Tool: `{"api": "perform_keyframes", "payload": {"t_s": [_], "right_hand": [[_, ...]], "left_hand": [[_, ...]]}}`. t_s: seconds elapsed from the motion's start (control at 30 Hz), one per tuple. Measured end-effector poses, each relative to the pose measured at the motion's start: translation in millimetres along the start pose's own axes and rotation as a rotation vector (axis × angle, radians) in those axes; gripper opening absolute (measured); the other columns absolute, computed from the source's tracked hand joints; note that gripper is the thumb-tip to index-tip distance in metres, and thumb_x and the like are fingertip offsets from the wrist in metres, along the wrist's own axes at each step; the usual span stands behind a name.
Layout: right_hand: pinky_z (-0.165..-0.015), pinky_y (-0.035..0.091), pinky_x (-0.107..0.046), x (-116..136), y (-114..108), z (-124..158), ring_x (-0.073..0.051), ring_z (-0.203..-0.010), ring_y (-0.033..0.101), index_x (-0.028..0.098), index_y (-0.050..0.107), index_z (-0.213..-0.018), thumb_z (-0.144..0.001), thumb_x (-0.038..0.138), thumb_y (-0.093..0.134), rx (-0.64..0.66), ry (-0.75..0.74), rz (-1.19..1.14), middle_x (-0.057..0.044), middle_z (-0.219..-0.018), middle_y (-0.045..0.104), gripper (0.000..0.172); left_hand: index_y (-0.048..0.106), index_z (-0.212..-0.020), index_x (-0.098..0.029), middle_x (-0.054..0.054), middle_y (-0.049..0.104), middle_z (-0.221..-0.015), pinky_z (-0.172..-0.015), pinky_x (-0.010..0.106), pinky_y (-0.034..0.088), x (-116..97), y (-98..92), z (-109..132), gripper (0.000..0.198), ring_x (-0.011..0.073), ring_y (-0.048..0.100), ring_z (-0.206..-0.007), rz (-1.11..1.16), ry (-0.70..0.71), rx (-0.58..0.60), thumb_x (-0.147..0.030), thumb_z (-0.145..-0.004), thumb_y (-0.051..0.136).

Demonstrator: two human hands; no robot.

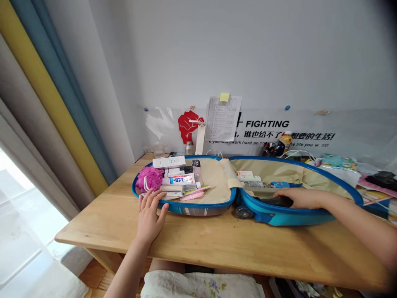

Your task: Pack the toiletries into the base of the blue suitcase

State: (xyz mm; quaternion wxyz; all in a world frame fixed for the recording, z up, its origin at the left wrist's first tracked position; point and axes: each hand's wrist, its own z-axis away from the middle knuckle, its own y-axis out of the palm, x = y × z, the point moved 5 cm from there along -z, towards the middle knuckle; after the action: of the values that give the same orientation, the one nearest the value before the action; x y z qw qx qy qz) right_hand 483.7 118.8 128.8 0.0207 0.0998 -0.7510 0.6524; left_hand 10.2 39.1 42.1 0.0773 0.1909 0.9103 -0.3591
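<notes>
A blue suitcase (297, 218) lies spread open on the wooden table, its two halves side by side. My left hand (150, 217) rests with fingers apart on the front rim of the left half, holding nothing. That half contains a purple bath puff (149, 178), a white box (169, 162), a toothpaste box (181, 179) and pink-and-green slim packets (197, 193). Over the right half's front rim, my right hand (305, 198) is closed on a black object (279, 201), whose kind I cannot make out. Near it lie a blue bottle (283, 184) and a pale tube (250, 178).
Behind the suitcase stand a metal bottle (188, 148), a clear cup (159, 150) and a yellow-labelled drink bottle (284, 143). Papers and bags (339, 167) pile up at the right. The table's front edge (198, 258) runs above my lap. Curtains (58, 103) hang at the left.
</notes>
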Motion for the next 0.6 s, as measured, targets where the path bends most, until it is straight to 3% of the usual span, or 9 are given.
{"api": "perform_keyframes", "payload": {"t_s": [0.07,0.13,0.27,0.4,0.5,0.6], "right_hand": [[-0.076,0.054,-0.031,0,-4,-1,-0.025,-0.086,0.07,0.033,0.074,-0.078,-0.042,0.01,0.066,0.178,-0.036,-0.011,-0.007,-0.096,0.073,0.043],[-0.085,0.052,-0.034,1,-17,-2,-0.027,-0.098,0.067,0.033,0.073,-0.094,-0.051,0.018,0.067,0.253,-0.07,0.002,-0.011,-0.11,0.07,0.046],[-0.087,0.05,-0.037,26,-50,-6,-0.027,-0.105,0.064,0.034,0.061,-0.12,-0.067,0.037,0.064,0.088,-0.131,-0.02,-0.013,-0.119,0.065,0.053],[-0.088,0.051,-0.039,93,-48,-7,-0.026,-0.107,0.064,0.035,0.042,-0.135,-0.074,0.049,0.059,0.045,-0.136,-0.184,-0.007,-0.127,0.062,0.065],[-0.093,0.049,-0.037,164,-23,-9,-0.024,-0.11,0.062,0.031,0.047,-0.128,-0.073,0.049,0.063,0.108,-0.291,-0.259,-0.004,-0.122,0.065,0.06],[-0.086,0.049,-0.035,229,7,-16,-0.025,-0.107,0.063,0.03,0.053,-0.122,-0.074,0.048,0.065,0.158,-0.425,-0.242,-0.003,-0.121,0.065,0.052]], "left_hand": [[0.058,-0.116,-0.024,0.008,0.062,-0.125,-0.113,0.054,0.019,0,0.6,0,0.029,0.0289,0.043,-0.13,0.0,-0.003,0.003,-0.036,-0.094,0.042],[0.055,-0.12,-0.023,0.009,0.061,-0.126,-0.114,0.054,0.018,2,1.3,0,0.032,0.0286,0.043,-0.13,0.009,-0.011,-0.008,-0.036,-0.094,0.043],[0.041,-0.137,-0.019,0.013,0.058,-0.13,-0.113,0.053,0.021,4,3.2,2,0.046,0.0278,0.044,-0.13,0.037,-0.03,-0.054,-0.038,-0.094,0.043],[0.027,-0.146,-0.02,0.014,0.054,-0.136,-0.114,0.053,0.02,4,4.5,4,0.057,0.0268,0.043,-0.132,0.055,-0.026,-0.087,-0.038,-0.095,0.044],[0.022,-0.148,-0.021,0.016,0.049,-0.141,-0.114,0.054,0.02,3,4.1,3,0.061,0.0274,0.041,-0.134,0.066,-0.024,-0.112,-0.038,-0.095,0.044],[0.016,-0.15,-0.021,0.018,0.041,-0.146,-0.114,0.056,0.019,1,2.7,1,0.065,0.029,0.034,-0.138,0.083,-0.017,-0.122,-0.04,-0.095,0.044]]}}
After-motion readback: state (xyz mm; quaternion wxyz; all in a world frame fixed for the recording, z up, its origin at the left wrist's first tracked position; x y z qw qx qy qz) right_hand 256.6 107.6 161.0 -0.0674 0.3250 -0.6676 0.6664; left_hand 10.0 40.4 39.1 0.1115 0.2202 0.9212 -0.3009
